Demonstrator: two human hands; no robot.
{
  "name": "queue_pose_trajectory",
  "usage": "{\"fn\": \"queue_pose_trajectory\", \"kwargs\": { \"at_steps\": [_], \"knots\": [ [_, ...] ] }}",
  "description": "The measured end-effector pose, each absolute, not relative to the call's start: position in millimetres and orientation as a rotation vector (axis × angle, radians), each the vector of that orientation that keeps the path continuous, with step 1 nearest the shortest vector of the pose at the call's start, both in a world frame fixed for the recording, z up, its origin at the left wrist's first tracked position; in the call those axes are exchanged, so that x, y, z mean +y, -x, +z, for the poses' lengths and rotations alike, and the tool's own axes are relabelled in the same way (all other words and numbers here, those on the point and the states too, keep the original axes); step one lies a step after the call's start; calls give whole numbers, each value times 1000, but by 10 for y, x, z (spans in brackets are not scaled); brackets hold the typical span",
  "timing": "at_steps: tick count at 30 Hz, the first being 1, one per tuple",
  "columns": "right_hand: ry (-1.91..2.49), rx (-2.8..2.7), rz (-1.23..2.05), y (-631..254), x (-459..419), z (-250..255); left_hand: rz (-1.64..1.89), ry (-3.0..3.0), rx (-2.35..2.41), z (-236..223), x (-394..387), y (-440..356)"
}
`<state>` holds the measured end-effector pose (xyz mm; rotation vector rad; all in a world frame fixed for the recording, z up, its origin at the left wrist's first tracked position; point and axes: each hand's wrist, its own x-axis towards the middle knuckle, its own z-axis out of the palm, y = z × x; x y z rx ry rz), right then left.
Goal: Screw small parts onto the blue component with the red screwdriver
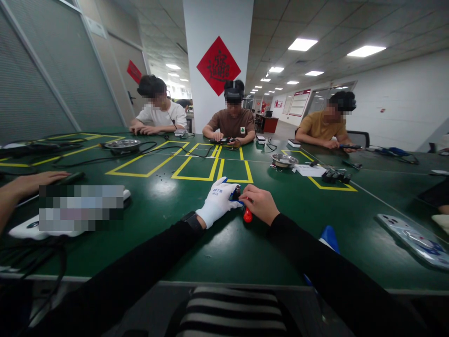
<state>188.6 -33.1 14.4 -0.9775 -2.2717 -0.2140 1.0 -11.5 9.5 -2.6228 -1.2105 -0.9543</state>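
My left hand (219,201) wears a white glove with blue fingertips. It is closed around a small black cylindrical part (237,191) just above the green tabletop. My bare right hand (261,203) meets it from the right, its fingertips pinched together against the part. What lies between those fingertips is too small to make out. Below them shows a red, rounded object (248,216), like the end of a handle; its upper portion is hidden by my right fingers. A white and blue glove (329,239) lies beside my right forearm.
Yellow tape (192,178) marks rectangles on the green table (168,248). Metal bowls (285,161), black parts (336,176) and cables stand farther off. A phone (414,239) lies at right, a white device (80,210) at left. Several people sit around; another person's hand (42,179) rests at left.
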Motion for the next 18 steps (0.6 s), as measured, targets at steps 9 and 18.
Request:
{"fn": "queue_pose_trajectory", "kwargs": {
  "at_steps": [9, 18],
  "knots": [
    [972, -2306, -234, -1883, -325, 163, -934, 2647, -1250, 124, -127, -14],
    [1159, -1993, 15, -1952, -260, 191, -968, 2652, -1275, 68, -96, -11]
  ]
}}
